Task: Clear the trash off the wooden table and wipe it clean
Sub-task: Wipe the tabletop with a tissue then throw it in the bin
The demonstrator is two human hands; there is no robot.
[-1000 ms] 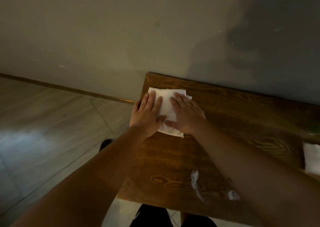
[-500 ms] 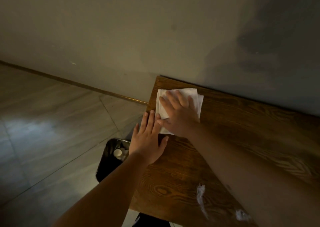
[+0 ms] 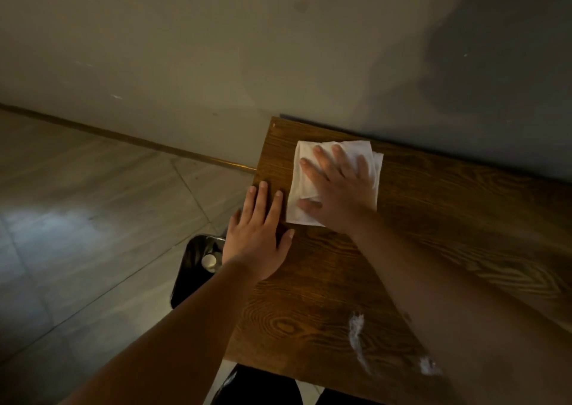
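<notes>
A folded white cloth lies flat near the far left corner of the wooden table. My right hand presses down on the cloth with fingers spread. My left hand rests flat on the bare wood at the table's left edge, just left of the cloth and apart from it. A white smear and a smaller white blob mark the wood near the front edge.
A black bin with a white round item inside stands on the tiled floor beside the table's left edge. A grey wall runs behind the table. My dark-clothed legs show below the front edge.
My left hand came off the cloth and settled on the bare wood at the left edge. My right hand slid the cloth a little to the right along the back.
</notes>
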